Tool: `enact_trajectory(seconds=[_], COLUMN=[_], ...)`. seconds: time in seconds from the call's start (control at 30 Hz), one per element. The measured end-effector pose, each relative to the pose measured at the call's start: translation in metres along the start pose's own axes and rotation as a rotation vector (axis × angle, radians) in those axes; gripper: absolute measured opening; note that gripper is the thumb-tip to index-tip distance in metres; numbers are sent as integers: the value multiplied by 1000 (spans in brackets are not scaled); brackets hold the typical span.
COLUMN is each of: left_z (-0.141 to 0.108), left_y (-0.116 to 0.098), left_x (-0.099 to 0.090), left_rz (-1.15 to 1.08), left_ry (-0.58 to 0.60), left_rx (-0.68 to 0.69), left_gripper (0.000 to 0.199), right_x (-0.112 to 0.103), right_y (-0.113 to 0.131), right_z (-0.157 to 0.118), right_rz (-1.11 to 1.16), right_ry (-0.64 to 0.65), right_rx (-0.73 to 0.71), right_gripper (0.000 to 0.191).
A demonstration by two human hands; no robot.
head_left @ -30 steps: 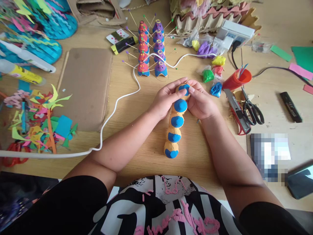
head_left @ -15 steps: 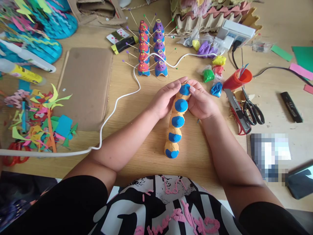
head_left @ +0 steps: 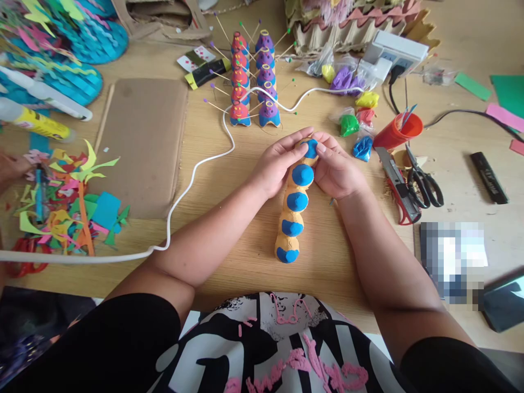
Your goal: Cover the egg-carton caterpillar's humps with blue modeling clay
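A bumpy orange strip with a blue patch on each bump runs up the middle of the table. Its far end lies between my two hands. My left hand grips that end from the left, its thumb on the topmost blue patch. From the right, my right hand holds the same end, thumb against the edge of the patch. The near end of the strip points toward my shirt. Beyond my hands stand a red and blue bumpy strip and a purple and blue one, both with pins stuck in.
A white cable crosses the table on the left, near cardboard and paper scraps. Right of my hands are clay bags, a red cup, a cutter and scissors. Another person's hand shows at the far left.
My left thumb has shifted right onto the topmost blue patch. Another person's hand has come into view at the left edge, by the paper scraps.
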State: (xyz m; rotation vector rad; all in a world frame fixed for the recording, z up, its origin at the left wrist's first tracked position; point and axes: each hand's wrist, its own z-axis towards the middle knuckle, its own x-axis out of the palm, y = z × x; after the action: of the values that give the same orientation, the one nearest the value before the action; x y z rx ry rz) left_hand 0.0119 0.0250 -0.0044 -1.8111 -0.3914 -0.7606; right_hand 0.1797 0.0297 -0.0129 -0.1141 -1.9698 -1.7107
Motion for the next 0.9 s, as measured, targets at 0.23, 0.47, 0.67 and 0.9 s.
enact_trajectory(seconds=[0.23,0.47,0.67,0.9], left_z=[1,-2,3,2], left_y=[1,-4,-1,-2], left_x=[-4,0,-4,-2], left_rz=[-23,-37,-60,-23], left_ry=[33,7,-2,-33], left_rx=[-16,-61,-60,-23], left_gripper=[50,48,39,31], right_x=[-1,2,12,23], right_y=[-1,2,6,4], right_z=[0,0,-2,-2], right_rz=[25,31,3,-19], right_ry=[23,16,14,-41], right_rx=[-7,-9,-20,-111], right_gripper=[43,46,54,58])
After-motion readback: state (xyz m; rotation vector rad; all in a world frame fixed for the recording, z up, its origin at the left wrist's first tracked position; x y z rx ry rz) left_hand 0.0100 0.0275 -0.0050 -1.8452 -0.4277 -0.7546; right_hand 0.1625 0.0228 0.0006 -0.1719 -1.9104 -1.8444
